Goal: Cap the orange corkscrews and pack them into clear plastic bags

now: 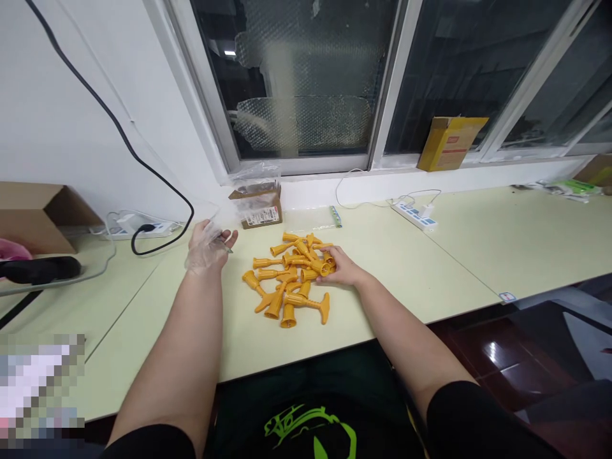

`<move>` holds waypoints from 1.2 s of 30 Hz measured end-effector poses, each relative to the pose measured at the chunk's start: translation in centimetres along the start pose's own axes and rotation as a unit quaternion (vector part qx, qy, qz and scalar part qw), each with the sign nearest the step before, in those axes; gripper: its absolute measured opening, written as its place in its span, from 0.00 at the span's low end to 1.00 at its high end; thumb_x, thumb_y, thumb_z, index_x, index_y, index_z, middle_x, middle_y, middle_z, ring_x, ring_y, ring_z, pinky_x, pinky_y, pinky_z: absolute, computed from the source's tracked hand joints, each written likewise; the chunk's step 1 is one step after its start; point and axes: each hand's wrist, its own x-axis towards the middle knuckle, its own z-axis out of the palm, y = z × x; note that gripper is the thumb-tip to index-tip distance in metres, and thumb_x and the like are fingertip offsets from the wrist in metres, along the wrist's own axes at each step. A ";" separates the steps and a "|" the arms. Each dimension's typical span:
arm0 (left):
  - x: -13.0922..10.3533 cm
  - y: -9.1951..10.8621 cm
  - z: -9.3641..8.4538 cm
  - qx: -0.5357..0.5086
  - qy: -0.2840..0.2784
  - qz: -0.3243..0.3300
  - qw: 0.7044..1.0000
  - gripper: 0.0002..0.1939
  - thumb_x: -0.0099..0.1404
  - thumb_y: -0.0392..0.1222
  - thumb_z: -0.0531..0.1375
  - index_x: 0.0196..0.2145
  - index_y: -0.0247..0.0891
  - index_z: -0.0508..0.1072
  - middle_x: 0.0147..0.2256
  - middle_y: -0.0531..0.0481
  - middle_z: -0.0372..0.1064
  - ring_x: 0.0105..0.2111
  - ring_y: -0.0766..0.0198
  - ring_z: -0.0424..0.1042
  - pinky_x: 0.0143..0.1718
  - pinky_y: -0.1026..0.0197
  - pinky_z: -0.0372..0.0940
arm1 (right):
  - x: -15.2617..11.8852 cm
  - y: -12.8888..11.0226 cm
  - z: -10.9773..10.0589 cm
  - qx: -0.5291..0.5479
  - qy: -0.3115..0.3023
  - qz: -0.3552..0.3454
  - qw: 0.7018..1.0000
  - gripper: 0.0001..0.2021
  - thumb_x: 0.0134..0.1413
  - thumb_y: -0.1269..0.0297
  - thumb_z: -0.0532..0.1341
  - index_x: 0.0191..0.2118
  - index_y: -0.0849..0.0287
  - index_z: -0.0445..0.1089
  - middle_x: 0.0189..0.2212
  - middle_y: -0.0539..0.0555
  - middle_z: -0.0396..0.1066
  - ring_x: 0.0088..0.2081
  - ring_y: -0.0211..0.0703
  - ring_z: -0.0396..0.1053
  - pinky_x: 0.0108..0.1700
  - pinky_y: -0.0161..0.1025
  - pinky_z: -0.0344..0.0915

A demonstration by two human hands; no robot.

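Note:
Several yellow plastic T-handled pieces with cone-shaped, flared ends lie in a loose pile (287, 287) on the pale table in front of me. My right hand (340, 266) is at the pile's right side, its fingers curled around one yellow T-handled piece (326, 268). To the left of the pile, my left hand (213, 245) is raised a little over the table with a crumpled clear plastic bag (203, 252) in it. The bag partly covers that hand and its wrist. Something small and dark shows by its fingertips, too small to name.
Behind the pile stand an open small carton (261, 207) with clear plastic in it and a flat clear bag (310, 218). Power strips (415, 215) with cords lie along the wall. A black cable (129, 143) hangs at left, near a cardboard box (33, 213). A yellow box (452, 143) leans on the window.

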 end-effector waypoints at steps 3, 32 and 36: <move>-0.3 -1.9 -1.4 -0.041 -0.001 -0.064 0.997 0.14 0.66 0.44 0.57 0.26 0.41 0.56 0.17 0.59 0.55 0.20 0.68 0.67 0.35 0.61 0.75 | -0.1 0.6 -0.6 0.014 0.005 0.003 1.000 0.45 0.37 0.53 0.78 0.64 0.53 0.66 0.61 0.61 0.61 0.66 0.59 0.60 0.69 0.55 0.58; -5.0 -7.8 -1.7 0.290 -0.137 0.105 0.942 0.17 0.58 0.49 0.70 0.41 0.39 0.74 0.29 0.53 0.72 0.22 0.65 0.74 0.27 0.63 0.71 | 2.9 -2.7 -2.7 0.416 0.126 0.129 0.891 0.35 0.38 0.48 0.76 0.51 0.50 0.64 0.31 0.47 0.76 0.29 0.43 0.74 0.33 0.40 0.72; -5.7 -7.2 -1.6 0.311 -0.244 0.042 0.918 0.30 0.52 0.50 0.75 0.52 0.39 0.79 0.40 0.45 0.79 0.29 0.60 0.77 0.32 0.59 0.73 | 2.3 -2.3 -2.7 0.416 0.160 0.132 0.885 0.37 0.33 0.55 0.78 0.50 0.52 0.64 0.29 0.46 0.77 0.28 0.41 0.74 0.32 0.37 0.70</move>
